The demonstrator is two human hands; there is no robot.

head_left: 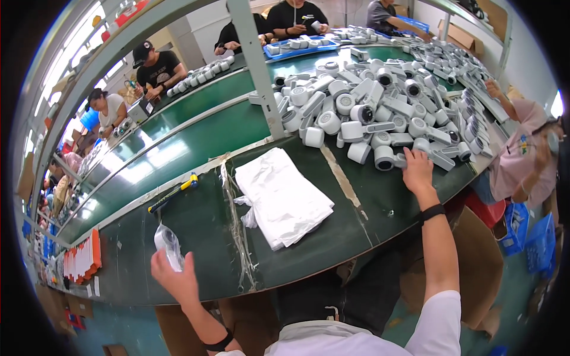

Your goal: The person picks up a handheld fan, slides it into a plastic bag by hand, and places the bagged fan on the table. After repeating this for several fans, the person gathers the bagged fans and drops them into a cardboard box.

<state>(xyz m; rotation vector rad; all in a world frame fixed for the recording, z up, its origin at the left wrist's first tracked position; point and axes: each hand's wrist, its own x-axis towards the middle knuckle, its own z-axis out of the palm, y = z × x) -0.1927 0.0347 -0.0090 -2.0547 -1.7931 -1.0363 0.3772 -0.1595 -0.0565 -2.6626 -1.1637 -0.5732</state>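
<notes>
Beside the right hand (418, 172): one grey device (385, 159), fingers curled, grip unclear
Just beyond it: device pile (344, 104), which might slide if one is tugged out
Left hand (177, 283): fingers widely parted at a plastic-wrapped item (168, 240), apparently ungripped

The right hand (418, 170) is at piled white devices (328, 123), the left hand (178, 282) beside a bagged piece (167, 240).

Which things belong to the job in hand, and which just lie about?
Likely the job:
round-headed white devices, right hand at their pile
bagged item by the left hand
white sheet or bag stack, perhaps

Apparently lying about:
yellow-and-blue hand tool
orange-and-white boxes
blue plastic baskets
</notes>
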